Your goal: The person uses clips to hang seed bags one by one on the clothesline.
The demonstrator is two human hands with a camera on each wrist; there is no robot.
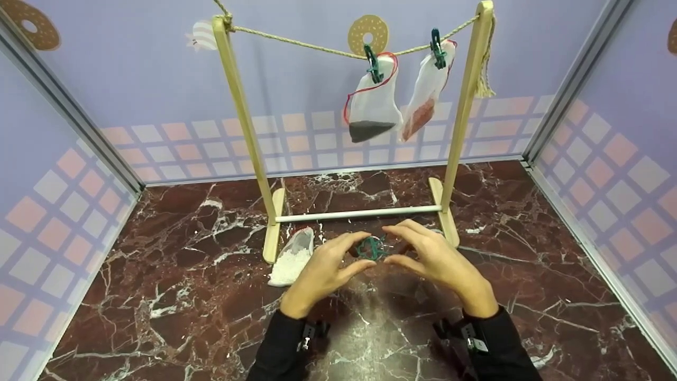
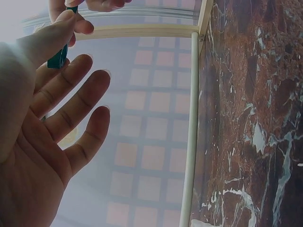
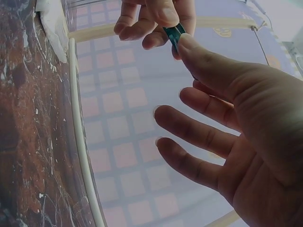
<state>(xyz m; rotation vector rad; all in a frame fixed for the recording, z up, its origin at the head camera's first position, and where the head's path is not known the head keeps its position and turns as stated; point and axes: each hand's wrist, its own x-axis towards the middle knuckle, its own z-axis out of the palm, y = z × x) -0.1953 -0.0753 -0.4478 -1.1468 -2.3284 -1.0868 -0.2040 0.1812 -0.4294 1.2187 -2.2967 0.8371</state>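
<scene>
Between both hands, above the dark marbled table (image 1: 529, 275), is a green clothespin (image 1: 373, 247). My left hand (image 1: 330, 264) pinches it with thumb and forefinger; the other fingers spread loosely in the left wrist view. From the opposite side, my right hand (image 1: 441, 262) pinches the clothespin (image 3: 173, 35) between thumb and forefinger. Beside the left hand lies a white mesh drawstring bag (image 1: 292, 262) with white grains inside. Two similar bags hang from the rope by green clothespins: one with dark contents (image 1: 373, 114), one with reddish contents (image 1: 421, 108).
A wooden stand with a left post (image 1: 240, 106), right post (image 1: 465, 106) and white crossbar (image 1: 359, 214) stands behind the hands. A rope (image 1: 296, 41) sags between the post tops. Patterned walls (image 1: 79, 174) enclose the table at the back and sides.
</scene>
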